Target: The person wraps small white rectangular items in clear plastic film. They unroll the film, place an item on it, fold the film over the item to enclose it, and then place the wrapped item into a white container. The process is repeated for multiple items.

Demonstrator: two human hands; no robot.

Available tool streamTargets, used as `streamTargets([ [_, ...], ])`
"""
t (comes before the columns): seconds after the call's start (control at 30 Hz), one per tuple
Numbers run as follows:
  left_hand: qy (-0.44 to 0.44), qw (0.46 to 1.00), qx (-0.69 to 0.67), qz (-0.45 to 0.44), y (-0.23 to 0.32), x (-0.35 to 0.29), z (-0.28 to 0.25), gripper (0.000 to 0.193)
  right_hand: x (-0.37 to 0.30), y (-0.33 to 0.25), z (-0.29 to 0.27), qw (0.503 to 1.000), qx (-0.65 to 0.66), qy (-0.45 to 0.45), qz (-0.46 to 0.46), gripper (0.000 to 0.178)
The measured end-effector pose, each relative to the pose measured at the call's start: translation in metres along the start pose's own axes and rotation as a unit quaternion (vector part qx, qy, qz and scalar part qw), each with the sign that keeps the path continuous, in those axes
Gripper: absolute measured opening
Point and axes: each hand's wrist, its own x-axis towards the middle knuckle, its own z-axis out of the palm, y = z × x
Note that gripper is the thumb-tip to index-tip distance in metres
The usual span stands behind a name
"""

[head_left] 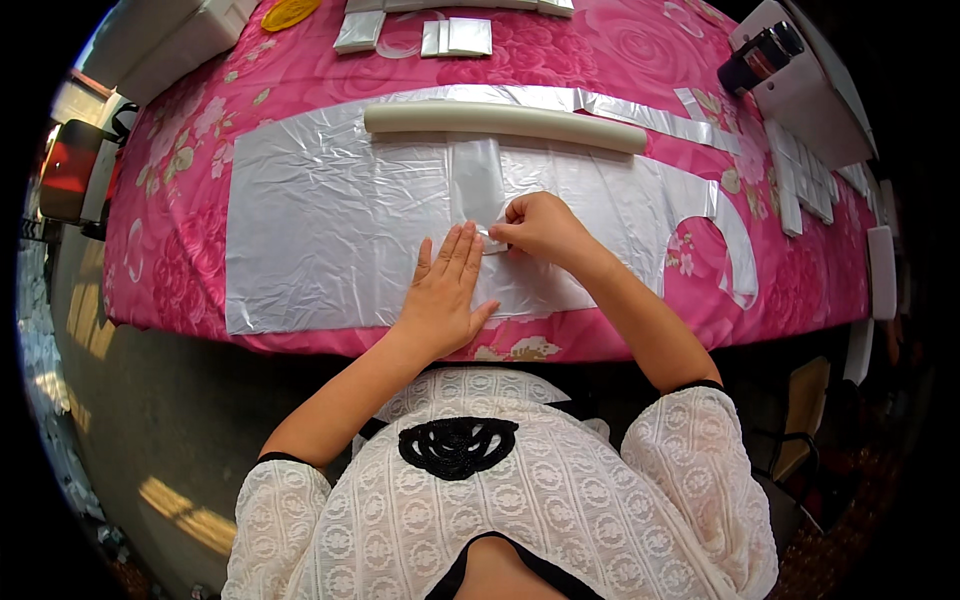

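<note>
A silvery, thin plastic apron [300,230] lies spread flat on the table, slightly wrinkled, with a rounded neck cut-out at its right end. Across its upper part rests a long off-white tube [505,124]. A narrow, folded plastic piece [475,175] runs from beside the tube down toward my hands. My left hand [445,295] lies flat over its near end and the apron, fingers stretched out. Just to the right, my right hand [543,228] is closed in a pinch at that piece's near right corner; the fingertips partly hide what they grip.
A pink floral tablecloth [180,230] covers the table. Folded silvery packets [465,38] lie at the far side, and more stacked packets [800,180] at the right. A dark bottle [762,58] stands beside a white box [815,100]. Another white box [165,45] sits far left.
</note>
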Motion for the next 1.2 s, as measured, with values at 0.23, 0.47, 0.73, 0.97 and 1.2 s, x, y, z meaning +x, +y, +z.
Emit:
streamTargets([
  [0.23,0.01,1.0,0.004,-0.008,0.002,0.0,0.003,0.076,-0.021,0.022,0.017,0.937,-0.17,0.199,-0.233,0.044],
  [0.47,0.125,0.987,-0.06,0.077,-0.021,0.011,-0.004,0.041,0.001,0.03,-0.001,0.842,-0.317,0.077,-0.428,0.044],
  [0.73,0.195,0.971,-0.044,0.135,-0.031,0.024,-0.009,0.014,0.013,0.032,-0.01,0.857,-0.264,0.069,-0.437,0.037],
  [0.97,0.156,0.963,-0.175,0.129,-0.01,0.005,-0.025,0.014,-0.004,0.036,0.005,0.838,-0.292,0.097,-0.451,0.028],
  [1.2,0.172,0.969,-0.091,0.153,-0.025,0.005,-0.021,0.021,-0.012,0.028,0.009,0.847,-0.254,0.123,-0.45,0.022],
])
